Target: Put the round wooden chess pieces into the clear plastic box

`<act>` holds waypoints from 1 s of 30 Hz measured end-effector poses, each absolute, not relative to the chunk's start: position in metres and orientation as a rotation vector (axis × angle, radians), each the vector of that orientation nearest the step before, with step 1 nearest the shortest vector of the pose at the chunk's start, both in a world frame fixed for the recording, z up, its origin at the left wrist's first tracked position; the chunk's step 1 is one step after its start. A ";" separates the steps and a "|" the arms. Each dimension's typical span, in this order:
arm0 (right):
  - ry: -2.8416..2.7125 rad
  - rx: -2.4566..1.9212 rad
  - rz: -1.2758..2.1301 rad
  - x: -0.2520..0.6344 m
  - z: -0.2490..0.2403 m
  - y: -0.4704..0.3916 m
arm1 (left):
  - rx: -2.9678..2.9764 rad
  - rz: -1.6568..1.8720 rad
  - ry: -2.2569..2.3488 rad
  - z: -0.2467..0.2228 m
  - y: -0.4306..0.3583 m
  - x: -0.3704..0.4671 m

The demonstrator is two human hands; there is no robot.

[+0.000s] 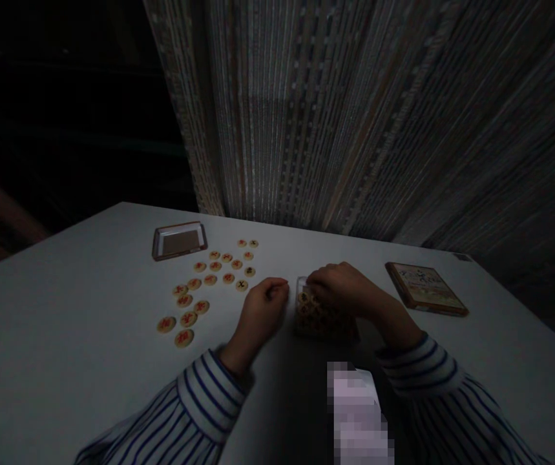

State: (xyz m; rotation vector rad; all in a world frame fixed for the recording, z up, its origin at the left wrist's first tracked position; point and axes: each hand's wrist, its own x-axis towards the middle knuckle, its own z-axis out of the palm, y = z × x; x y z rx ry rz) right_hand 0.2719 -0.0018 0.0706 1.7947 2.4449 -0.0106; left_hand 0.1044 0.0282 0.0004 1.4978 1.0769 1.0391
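Observation:
My left hand [264, 307] is curled closed just left of a small clear box [301, 328]. Whatever is inside its fingers, if anything, is hidden. My right hand [342, 286] reaches over the far side of that box with its fingers bent down and pressed together; their tips are out of sight. Several round xiangqi pieces [303, 298] with dark characters lie in the box, partly in shadow. Left of my hands, several wooden xiangqi pieces [210, 279] with mostly red characters are spread on the white table [112, 284]. A few there bear black characters, like one piece [241, 285].
An open, shallow box lid [179, 241] lies at the back left. A flat printed box [426, 288] rests on the right. Close to me is a pale, pixelated object [358, 416]. Behind the table's far edge hangs a striped curtain [296, 129].

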 end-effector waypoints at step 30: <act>2.463 1.929 0.130 0.267 0.076 -0.003 | 2.090 1.119 1.203 0.047 0.061 0.063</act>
